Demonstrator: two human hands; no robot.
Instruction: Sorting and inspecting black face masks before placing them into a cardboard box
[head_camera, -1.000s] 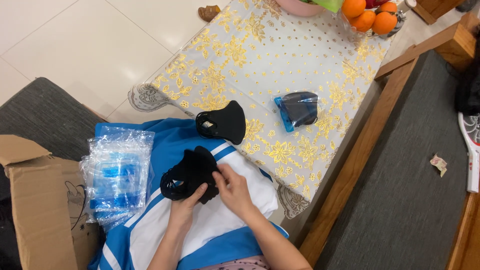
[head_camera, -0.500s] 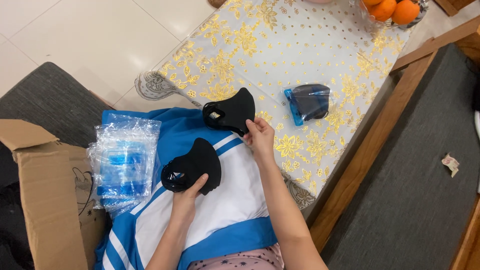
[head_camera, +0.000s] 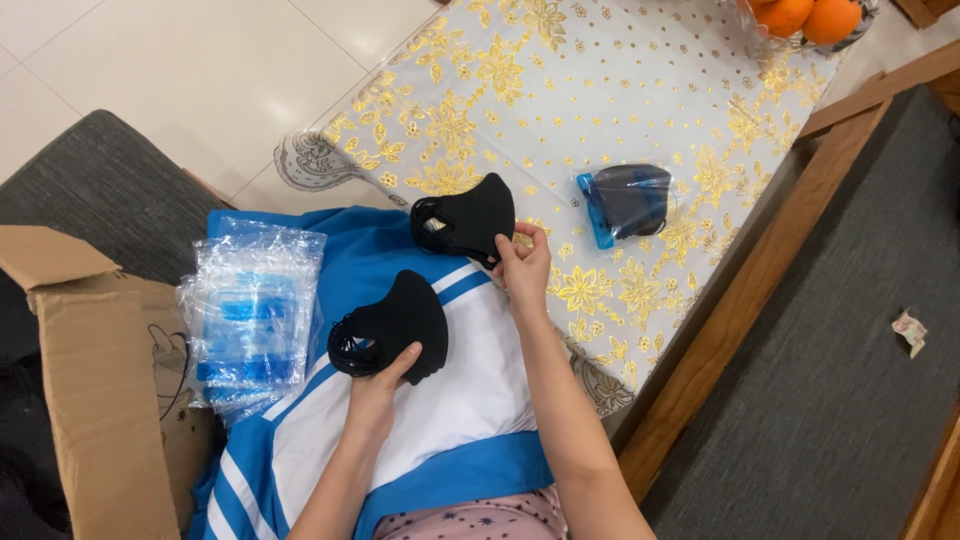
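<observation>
My left hand (head_camera: 377, 385) grips a folded black face mask (head_camera: 392, 325) over a blue and white cloth (head_camera: 450, 400) spread on my lap. My right hand (head_camera: 523, 267) pinches the near edge of a second black face mask (head_camera: 468, 218), which lies at the table's edge on the gold-flowered tablecloth (head_camera: 560, 100). A third black mask sealed in a clear bag with a blue strip (head_camera: 627, 202) lies further out on the table, to the right of my right hand.
A stack of clear plastic bags with blue inserts (head_camera: 250, 315) rests on the cloth to the left. An open cardboard box (head_camera: 95, 380) stands at far left. A bowl of oranges (head_camera: 805, 18) sits at the table's far corner. A wooden rail (head_camera: 740, 310) borders a grey sofa cushion (head_camera: 850, 380).
My right hand left the mask on my lap and reached forward to the second mask at the table's edge. My left hand has kept hold of the lap mask.
</observation>
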